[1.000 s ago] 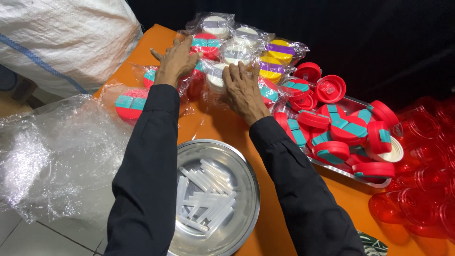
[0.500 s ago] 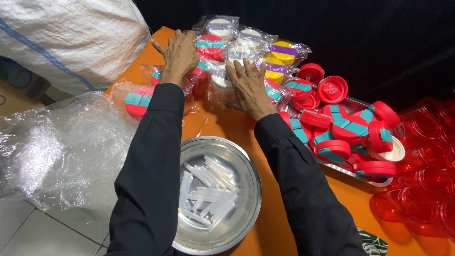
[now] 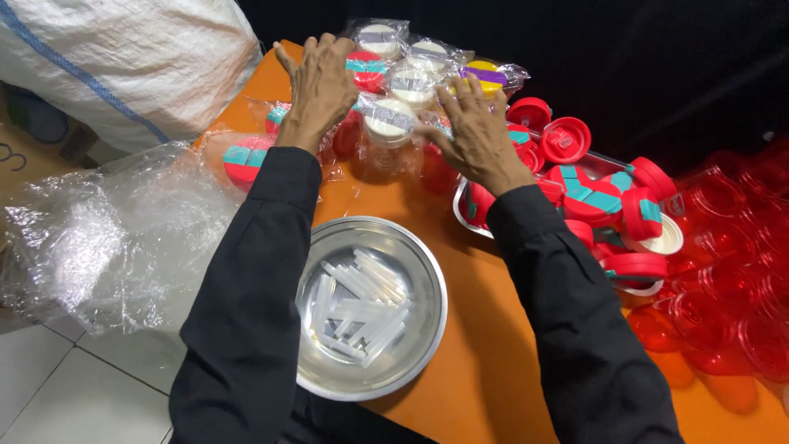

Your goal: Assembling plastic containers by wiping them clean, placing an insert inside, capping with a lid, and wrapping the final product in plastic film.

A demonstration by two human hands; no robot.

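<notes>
My left hand [image 3: 322, 82] lies flat, fingers spread, on a cluster of plastic-wrapped round containers [image 3: 393, 123] with red, teal, white and yellow lids at the far end of the orange table [image 3: 485, 345]. My right hand [image 3: 477, 136] rests palm down on the wrapped containers just to the right, fingers spread too. Neither hand grips anything. Both arms wear black sleeves. A wrapped red and teal container [image 3: 246, 163] lies near my left forearm.
A round steel bowl [image 3: 423, 329] of clear plastic sticks sits between my forearms. A metal tray [image 3: 657, 289] of red and teal lids lies to the right, with red translucent cups [image 3: 723, 304] beyond. Crumpled clear plastic [image 3: 107, 238] and a white woven sack [image 3: 123, 66] are on the left.
Both hands have slid a little farther up over the wrapped containers, pressing them together. The view has shifted slightly.
</notes>
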